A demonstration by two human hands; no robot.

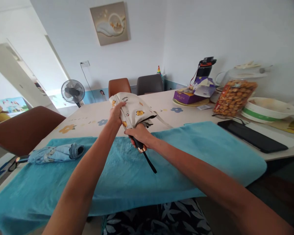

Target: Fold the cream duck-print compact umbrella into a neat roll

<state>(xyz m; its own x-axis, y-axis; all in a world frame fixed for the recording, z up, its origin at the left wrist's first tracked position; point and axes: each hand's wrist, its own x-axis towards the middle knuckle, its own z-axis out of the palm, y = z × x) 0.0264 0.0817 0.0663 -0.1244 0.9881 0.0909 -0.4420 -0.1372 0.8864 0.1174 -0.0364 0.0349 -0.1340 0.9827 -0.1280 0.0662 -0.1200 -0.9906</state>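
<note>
Cream umbrella (140,109): off the counter, held in both hands above the turquoise cloth (186,173), roughly mid-view. Canopy folded down but loose, not wound tight; duck print and small lettering on it. Pale tie strap (163,119) hangs out on the right side. Black handle (138,143) with copper-coloured end points down toward the wearer, dark wrist loop (150,163) dangling off it.

Left hand (116,113): fingers closed on the canopy fabric, left side, upper part. Right hand (140,134): fingers wrapped round the handle, just below the canopy's open edge.

Cloth is spread along the near side of the counter (91,118), draping over the front edge. Blue umbrella (55,154) lies on its left part, rolled up, handle pointing left.

Right of the cloth: black phone (253,135), lying flat. Behind that, jar of nuts (235,98), tilted in this view, with white bowls (269,109) to its right. Further back: purple box (187,97), black bottle (204,69).

Far side: brown chair (119,86) and grey chair (150,85) side by side. Fan (73,91) to their left. Picture (109,23) on the wall above.
</note>
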